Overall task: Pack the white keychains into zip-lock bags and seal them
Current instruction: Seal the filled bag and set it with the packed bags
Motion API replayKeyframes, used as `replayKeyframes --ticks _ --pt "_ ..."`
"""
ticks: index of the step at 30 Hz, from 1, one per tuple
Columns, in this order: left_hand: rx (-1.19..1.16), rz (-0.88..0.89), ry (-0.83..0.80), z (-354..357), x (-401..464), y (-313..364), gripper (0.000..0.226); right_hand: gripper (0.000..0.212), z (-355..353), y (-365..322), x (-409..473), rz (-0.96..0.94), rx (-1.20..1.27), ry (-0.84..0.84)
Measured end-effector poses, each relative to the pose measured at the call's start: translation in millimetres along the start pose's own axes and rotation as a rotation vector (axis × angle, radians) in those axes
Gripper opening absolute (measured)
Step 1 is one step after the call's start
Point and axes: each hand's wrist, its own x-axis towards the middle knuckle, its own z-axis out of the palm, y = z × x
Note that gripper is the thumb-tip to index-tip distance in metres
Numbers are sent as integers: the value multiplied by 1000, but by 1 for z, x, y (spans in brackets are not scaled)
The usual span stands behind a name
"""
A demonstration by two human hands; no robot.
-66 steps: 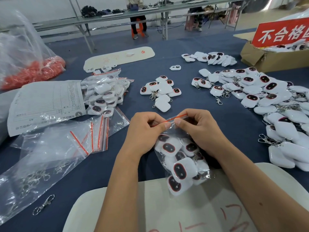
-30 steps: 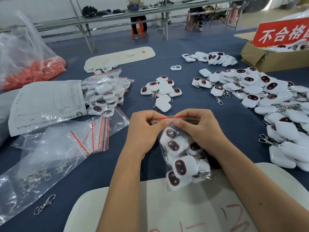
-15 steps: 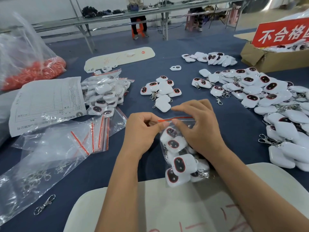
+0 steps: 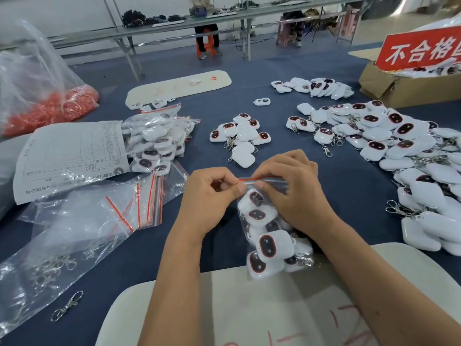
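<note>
Both hands at red zip strip [image 4: 259, 179] — left hand [image 4: 209, 196] and right hand [image 4: 294, 193] fingers pinching filled zip-lock bag [image 4: 268, 236] on counter [image 4: 349, 186].

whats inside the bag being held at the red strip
The zip-lock bag holds white keychains with dark red-rimmed faces, plus metal clasps low on the right. The right hand covers its upper right, so a full count isn't possible.
</note>
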Motion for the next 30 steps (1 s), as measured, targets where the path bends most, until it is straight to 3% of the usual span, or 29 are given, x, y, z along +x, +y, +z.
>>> replayKeyframes --ticks 9,14,17,23,30 --pt "76 71 -46 6 -2 3 12 14 1 -2 1 -77 36 -11" --pt "88 105 1 8 1 3 14 5 2 -1 0 -4 58 18" --pt "103 91 52 4 2 1 17 4 -1 4 1 69 106 -3" --pt "105 4 17 8 2 2 16 11 -1 2 2 -25 115 0" --pt "152 -30 125 3 5 -2 17 11 -2 10 1 229 235 0"
